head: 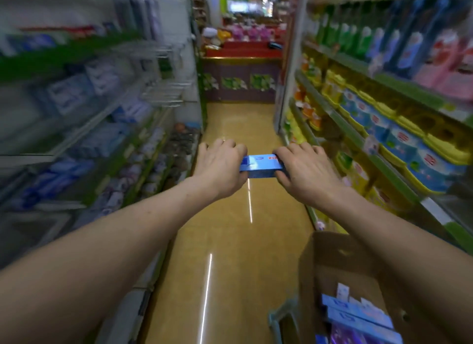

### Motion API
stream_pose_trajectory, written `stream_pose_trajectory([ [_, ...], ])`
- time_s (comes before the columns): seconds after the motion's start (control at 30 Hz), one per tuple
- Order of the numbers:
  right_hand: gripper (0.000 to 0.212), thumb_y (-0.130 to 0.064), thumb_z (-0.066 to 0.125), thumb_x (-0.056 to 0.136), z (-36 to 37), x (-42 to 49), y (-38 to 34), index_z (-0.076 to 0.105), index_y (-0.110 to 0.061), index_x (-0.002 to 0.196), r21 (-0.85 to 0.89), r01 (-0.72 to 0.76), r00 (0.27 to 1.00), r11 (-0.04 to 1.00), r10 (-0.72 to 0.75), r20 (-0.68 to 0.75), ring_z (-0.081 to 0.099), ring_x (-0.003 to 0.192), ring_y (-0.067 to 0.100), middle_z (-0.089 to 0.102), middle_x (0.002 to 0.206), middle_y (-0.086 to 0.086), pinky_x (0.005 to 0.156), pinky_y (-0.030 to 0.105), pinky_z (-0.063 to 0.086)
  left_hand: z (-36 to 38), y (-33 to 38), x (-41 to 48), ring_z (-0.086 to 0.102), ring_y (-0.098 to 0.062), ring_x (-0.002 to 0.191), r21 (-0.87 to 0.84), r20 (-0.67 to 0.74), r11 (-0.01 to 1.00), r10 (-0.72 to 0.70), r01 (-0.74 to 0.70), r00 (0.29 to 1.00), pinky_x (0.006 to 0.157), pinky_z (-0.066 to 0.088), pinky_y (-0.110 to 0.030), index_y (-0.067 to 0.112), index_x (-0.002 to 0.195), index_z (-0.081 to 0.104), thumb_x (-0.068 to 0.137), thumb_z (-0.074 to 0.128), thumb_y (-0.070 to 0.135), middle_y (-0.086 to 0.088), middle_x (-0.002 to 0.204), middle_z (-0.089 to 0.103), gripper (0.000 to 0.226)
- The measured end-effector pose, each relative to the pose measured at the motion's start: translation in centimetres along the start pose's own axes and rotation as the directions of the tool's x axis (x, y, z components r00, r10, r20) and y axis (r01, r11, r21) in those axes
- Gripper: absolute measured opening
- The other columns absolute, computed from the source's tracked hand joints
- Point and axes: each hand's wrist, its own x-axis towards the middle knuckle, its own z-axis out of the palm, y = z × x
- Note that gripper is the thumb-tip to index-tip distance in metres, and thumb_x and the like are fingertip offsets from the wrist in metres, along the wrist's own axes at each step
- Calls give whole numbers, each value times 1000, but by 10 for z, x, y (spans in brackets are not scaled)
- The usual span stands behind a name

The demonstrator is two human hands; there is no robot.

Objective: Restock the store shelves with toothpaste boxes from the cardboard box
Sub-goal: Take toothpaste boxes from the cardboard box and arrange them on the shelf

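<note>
Out in front of me, above the aisle floor, I hold a blue toothpaste box point(261, 165) level between both hands. My left hand point(220, 167) grips its left end and my right hand point(305, 171) grips its right end, fingers curled over the top. An open cardboard box point(330, 261) stands at the lower right; inside it lie several more blue toothpaste boxes point(358, 315). Blurred shelves point(107, 128) with white and blue packages run along my left.
Shelves point(384, 128) on the right carry bottles and yellow-and-blue packs. The tan aisle floor point(230, 241) runs ahead to a red and purple display counter point(243, 69). A grey-green cart frame point(281, 315) shows beside the cardboard box.
</note>
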Motion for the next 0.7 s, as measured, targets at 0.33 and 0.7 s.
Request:
stream_pose_trajectory([
  [0.33, 40, -37, 47, 95, -81, 32, -143, 41, -27, 133, 226, 227, 970, 947, -199, -141, 43, 111, 20, 50, 121, -1, 88, 36, 35, -111, -122, -97, 46, -21, 110, 78, -176, 985, -139, 155, 975, 92, 30, -39, 26, 115, 53, 88, 52, 41, 0, 111, 52, 30],
  [0.7, 42, -34, 55, 90, -154, 95, -298, 49, -23, 130, 416, 552, 834, 722, -475, -281, 46, 110, 27, 54, 117, 4, 95, 49, 41, -224, -239, -201, 47, -26, 108, 182, -345, 904, -309, 386, 886, 86, 36, -36, 23, 120, 55, 84, 59, 41, -3, 111, 52, 41],
])
